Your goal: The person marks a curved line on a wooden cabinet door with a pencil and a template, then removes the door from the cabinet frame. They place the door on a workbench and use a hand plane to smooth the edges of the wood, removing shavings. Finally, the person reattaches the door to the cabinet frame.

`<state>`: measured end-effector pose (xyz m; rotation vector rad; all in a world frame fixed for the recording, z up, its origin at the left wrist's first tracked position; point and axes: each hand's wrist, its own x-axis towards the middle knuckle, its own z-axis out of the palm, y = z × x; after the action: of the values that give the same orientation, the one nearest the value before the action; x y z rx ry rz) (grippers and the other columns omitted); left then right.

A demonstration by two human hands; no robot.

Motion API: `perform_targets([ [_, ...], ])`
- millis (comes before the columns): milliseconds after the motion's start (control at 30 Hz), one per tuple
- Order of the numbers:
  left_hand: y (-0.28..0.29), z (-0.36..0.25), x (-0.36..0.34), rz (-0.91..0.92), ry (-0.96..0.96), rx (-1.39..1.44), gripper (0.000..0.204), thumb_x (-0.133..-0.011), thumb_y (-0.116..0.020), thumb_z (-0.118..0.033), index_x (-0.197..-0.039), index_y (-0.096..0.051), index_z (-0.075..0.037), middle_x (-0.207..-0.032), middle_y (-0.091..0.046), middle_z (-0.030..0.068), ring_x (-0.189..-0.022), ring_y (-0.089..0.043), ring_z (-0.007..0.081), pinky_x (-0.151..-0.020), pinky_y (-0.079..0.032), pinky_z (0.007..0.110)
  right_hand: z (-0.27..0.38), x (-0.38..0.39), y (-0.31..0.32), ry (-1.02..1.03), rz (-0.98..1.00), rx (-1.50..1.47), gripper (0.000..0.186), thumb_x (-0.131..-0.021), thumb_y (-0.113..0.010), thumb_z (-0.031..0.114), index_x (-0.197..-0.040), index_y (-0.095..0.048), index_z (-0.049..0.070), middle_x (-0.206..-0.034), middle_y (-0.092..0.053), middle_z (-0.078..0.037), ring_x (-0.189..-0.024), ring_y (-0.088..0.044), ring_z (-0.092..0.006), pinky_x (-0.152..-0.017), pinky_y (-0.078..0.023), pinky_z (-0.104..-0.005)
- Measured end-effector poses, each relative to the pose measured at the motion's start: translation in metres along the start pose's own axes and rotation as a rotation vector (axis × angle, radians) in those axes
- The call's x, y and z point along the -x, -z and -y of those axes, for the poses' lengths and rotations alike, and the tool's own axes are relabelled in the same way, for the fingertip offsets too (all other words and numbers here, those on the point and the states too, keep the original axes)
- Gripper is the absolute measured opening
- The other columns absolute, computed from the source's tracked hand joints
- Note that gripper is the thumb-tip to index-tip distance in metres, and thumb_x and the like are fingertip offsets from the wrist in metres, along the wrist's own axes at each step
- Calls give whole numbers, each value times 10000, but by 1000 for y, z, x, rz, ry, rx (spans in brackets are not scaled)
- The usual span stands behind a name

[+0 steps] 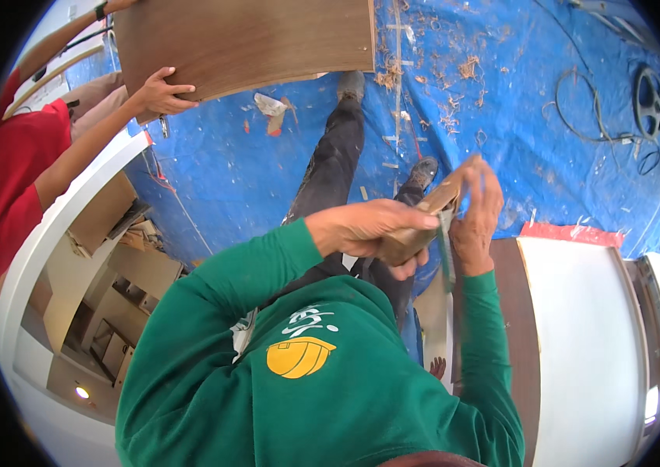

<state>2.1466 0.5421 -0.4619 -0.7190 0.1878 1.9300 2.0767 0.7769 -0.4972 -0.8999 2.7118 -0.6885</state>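
My left hand (369,227) is closed round a brown boxy thing (404,245), thumb on top and fingertips below; I cannot make out its exact kind. From it a flat tan strip (443,194) slants up to the right. My right hand (478,214), smeared by motion, has its fingers curled at the strip's far end. Between the hands a narrow greenish-grey strip (447,249) hangs down. Both hands are in front of my body, above my legs and shoes.
A person in red (34,163) at the left holds a large brown wooden panel (252,39). Blue sheeting (524,117) covers the floor, with shavings and scraps (466,66). A cable reel (647,101) lies far right. A white panel (571,327) stands at the near right.
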Motion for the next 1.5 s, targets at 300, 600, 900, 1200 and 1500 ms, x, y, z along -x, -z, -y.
perform_targets([
  [300,-52,-6,-77,-287,-604,-426,1084,-967,-782,-247,-1715,-28,-27,-1439,-574,176,-1266,-599,224,-1068,-516,379,21,77,-30,-834,-130,-2155,1246,-857,-655,850,-1684,-255,8,-1702,-352,-204,-1575,-354,-360,-1296,-294,-538],
  [600,-68,-19,-72,-601,-748,-874,1262,-936,-748,-494,-1646,79,143,-1440,-563,350,-1331,-591,473,-1156,-449,490,36,13,-32,-684,-240,-1858,1408,-711,-539,1023,-1658,-313,6,-1631,-445,-228,-1445,-505,-407,-1176,-454,-580],
  [900,-47,-50,-17,-635,-610,-1372,1329,-886,-792,-578,-1671,43,94,-1288,-659,358,-1073,-718,496,-978,-578,491,41,-28,-53,-664,-152,-2128,1180,-813,-728,804,-1614,-397,5,-1527,-549,-231,-1298,-621,-370,-1129,-498,-535],
  [1200,61,-178,66,-1295,-1123,-1781,704,-969,-732,-456,-1522,-566,-53,-1433,-619,258,-1319,-577,474,-1099,-469,544,35,-80,-69,-741,-224,-1745,843,-891,-779,424,-1551,-484,-11,-1308,-674,-211,-881,-744,-234,-736,-570,-311],
  [1500,137,-292,61,-2067,-946,-1869,809,-1066,-435,-630,-1709,-309,-154,-1764,-256,209,-1636,-173,440,-1320,-101,602,49,-84,-157,-693,-107,-1998,801,-943,-752,481,-1518,-490,-11,-1373,-639,-181,-1183,-658,-274,-870,-545,-349],
])
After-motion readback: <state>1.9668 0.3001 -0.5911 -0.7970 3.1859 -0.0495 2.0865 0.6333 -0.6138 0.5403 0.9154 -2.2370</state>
